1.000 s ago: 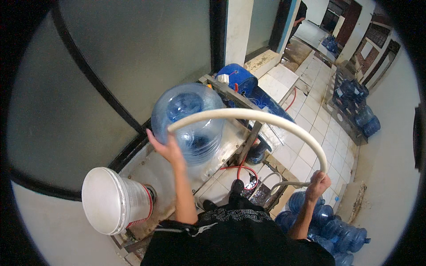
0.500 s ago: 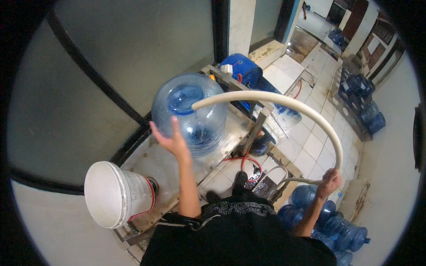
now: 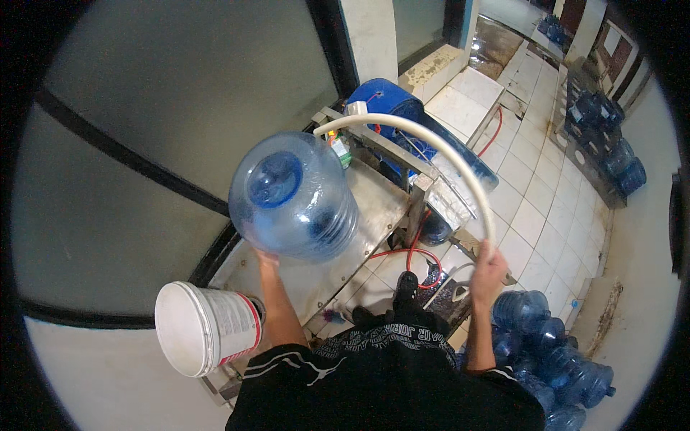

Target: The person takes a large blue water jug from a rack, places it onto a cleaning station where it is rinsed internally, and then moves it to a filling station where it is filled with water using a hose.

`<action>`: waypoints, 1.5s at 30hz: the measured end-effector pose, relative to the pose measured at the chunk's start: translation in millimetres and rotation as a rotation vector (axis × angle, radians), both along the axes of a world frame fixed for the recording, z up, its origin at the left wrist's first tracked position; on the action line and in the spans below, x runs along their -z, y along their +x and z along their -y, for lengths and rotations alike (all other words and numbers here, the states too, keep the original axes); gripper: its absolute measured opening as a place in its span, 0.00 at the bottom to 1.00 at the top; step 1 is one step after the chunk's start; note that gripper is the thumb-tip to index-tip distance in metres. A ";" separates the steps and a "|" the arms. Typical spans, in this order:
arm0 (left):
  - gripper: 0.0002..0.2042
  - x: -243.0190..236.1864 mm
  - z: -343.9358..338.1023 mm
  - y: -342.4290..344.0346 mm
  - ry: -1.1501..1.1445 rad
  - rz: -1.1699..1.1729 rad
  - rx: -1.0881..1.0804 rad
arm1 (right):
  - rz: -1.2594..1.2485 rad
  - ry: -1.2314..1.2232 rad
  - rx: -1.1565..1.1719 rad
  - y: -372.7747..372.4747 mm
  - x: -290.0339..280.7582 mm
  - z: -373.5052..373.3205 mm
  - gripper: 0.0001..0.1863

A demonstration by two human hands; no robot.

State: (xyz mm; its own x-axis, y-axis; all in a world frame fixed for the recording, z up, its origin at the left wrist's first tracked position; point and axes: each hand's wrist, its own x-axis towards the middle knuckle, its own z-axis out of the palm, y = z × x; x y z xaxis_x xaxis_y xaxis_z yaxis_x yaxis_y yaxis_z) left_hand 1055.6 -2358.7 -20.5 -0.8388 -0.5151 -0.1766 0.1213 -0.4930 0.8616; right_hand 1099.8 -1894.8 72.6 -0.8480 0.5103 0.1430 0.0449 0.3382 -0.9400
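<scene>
A large clear-blue water jug (image 3: 316,194) stands on the metal bench, its darker round patch facing up and left. My left hand (image 3: 266,257) is against its near left side, with the fingers partly hidden and blurred by the jug. My right hand (image 3: 490,267) is closed around a thick cream hose (image 3: 449,154), off to the right above the floor. From that fist the hose arches up and leftward. Its free end appears beside the jug's upper right edge, outside the darker patch.
A white bucket (image 3: 183,330) lies tipped at the bench's near left end. Blue barrels (image 3: 388,104) sit beyond the metal frame (image 3: 388,151). Red tubing (image 3: 431,262) curls on the tiled floor near my feet. Several empty jugs (image 3: 568,366) are heaped at lower right; more jugs (image 3: 611,158) line the right wall.
The hose end has lifted off the jug's darker patch to beyond its upper right edge. My right hand has come leftward and up. My left hand, spread before, has gone lower against the jug.
</scene>
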 end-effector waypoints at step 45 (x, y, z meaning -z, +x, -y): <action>0.41 -261.5 -189.7 -16.7 -1.193 -0.779 0.500 | -0.388 -0.590 -0.335 -46.9 -22.0 29.6 0.26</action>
State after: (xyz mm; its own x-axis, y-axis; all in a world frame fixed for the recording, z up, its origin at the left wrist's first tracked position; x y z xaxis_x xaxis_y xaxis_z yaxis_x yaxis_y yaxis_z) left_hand 1038.9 -2168.9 241.0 -0.6498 0.3277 0.6858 0.7599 0.3013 0.5759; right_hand 1052.9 -1924.4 94.6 -0.9149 0.3203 0.2457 -0.3404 -0.2850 -0.8960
